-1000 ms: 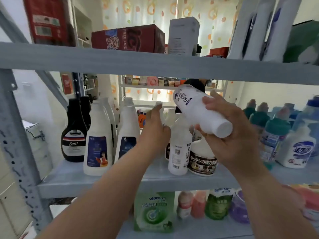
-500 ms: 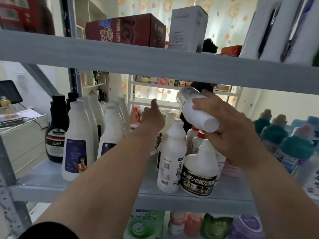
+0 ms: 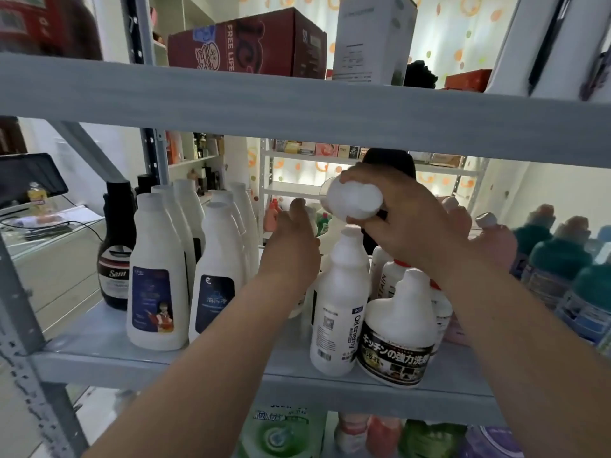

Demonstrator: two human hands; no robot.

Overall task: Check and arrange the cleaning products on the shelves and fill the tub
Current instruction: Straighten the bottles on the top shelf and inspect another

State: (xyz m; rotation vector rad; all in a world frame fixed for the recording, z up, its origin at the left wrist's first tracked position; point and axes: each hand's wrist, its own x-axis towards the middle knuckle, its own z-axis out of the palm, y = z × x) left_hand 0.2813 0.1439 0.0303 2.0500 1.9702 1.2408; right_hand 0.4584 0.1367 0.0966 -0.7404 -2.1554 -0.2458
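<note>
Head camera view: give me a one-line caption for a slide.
Right hand holds a white bottle over the shelf while the left hand reaches among standing bottles.

The middle grey metal shelf [image 3: 99, 352] carries upright bottles. A dark "Sam" bottle [image 3: 115, 256] stands at its left end, with rows of tall white bottles with blue labels [image 3: 157, 285] just beside it. A white "Oil enemy" bottle [image 3: 340, 309] and a squat white jug with a black Japanese label [image 3: 398, 332] stand touching at the front edge, and teal-capped bottles [image 3: 558, 269] stand at the right. The upper shelf [image 3: 297, 107] holds a red carton [image 3: 248, 44] and a white box [image 3: 370, 38].
</note>
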